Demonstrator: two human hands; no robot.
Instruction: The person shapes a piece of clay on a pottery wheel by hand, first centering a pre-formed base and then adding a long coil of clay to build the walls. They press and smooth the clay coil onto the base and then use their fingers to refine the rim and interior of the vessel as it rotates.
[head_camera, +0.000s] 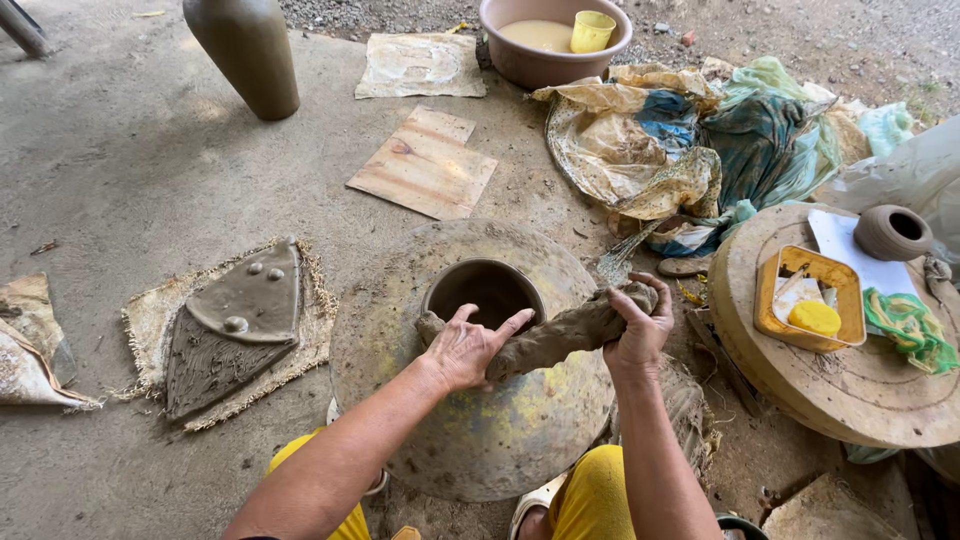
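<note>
A thick roll of wet clay (565, 335) lies between the two hands, just over the near right rim of a small clay pot (487, 293); the pot stands in the middle of a big round turning wheel (480, 430) on the ground; the long way of the roll runs from low on the left to high on the right, so it slants up and away toward the right; the left hand (468, 350) is the one nearer the pot, with its fingers spread wide and its palm pressed on the low end of the roll, right at the pot's rim; the right hand (640, 325) is curled tight around the high end, farther out to the right and lifted off the wheel; so the roll touches the pot only at its left end, and the rest hangs out over the wheel; far off at the top sits a pink basin (520, 60) with a yellow cup (590, 30) in it; a tall brown vase (248, 50) stands far to the left; a flat clay slab (235, 335) rests on sacking to the left of the wheel.
</note>
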